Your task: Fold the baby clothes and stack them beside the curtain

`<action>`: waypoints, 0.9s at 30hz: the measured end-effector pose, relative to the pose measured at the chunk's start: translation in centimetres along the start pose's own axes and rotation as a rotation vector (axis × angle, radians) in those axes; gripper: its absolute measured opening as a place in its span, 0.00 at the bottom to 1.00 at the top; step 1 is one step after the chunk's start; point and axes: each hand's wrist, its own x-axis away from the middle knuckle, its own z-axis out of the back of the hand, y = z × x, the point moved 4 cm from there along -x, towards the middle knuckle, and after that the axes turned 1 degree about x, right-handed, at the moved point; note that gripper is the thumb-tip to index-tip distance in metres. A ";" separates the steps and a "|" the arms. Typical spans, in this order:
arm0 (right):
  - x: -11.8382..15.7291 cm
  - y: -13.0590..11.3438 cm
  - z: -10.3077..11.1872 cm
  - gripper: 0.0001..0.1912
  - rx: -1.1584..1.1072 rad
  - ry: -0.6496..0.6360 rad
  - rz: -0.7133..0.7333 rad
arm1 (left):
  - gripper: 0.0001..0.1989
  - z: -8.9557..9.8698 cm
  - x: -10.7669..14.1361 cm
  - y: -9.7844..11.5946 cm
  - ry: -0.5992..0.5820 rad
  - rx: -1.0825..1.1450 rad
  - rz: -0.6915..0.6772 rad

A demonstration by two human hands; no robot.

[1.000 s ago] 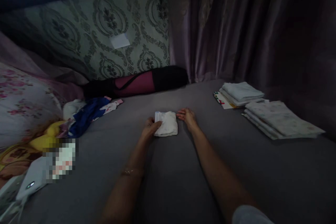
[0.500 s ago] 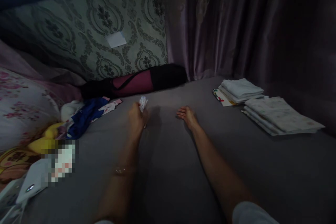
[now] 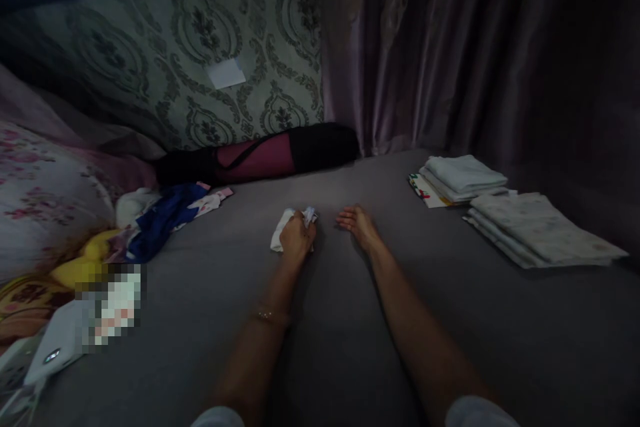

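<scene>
My left hand [image 3: 297, 237] is closed on a small crumpled white cloth [image 3: 280, 229], low over the grey bed sheet. Part of the cloth spreads out to the left of the hand, and a bunched end shows by the fingertips. What kind of cloth it is I cannot make out. To the right, my right hand [image 3: 358, 224] rests on the sheet, palm turned inward. Its fingers are stretched out toward the left hand, with nothing in them, and a gap of sheet lies between the two hands.
Two folded stacks of light cloth, a smaller one [image 3: 463, 175] and a wider one [image 3: 543, 230], lie at the right. A black and maroon long bag [image 3: 260, 157] lies along the wall. Blue clothing [image 3: 167, 220], a yellow plush [image 3: 83, 270] and a white device [image 3: 63, 340] are at the left.
My left hand has moved right and down toward the sheet with the white cloth, more of which now shows spread out. My right hand stays nearly in place.
</scene>
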 end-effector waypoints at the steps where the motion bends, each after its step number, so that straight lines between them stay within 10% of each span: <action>1: 0.0 0.0 0.0 0.14 0.000 0.000 0.000 | 0.18 -0.2 -0.1 -0.2 -0.026 0.029 0.001; 8: 0.0 0.1 0.0 0.16 0.003 -0.011 0.032 | 0.17 0.8 -2.2 -2.3 0.075 0.161 -0.099; 15: -0.1 0.1 0.0 0.16 0.024 -0.021 0.020 | 0.24 -0.6 -1.8 -0.4 0.033 -0.064 -0.560; 27: -0.3 0.4 0.0 0.16 0.085 -0.011 0.054 | 0.34 -4.3 -0.7 0.7 -0.281 -0.104 -0.490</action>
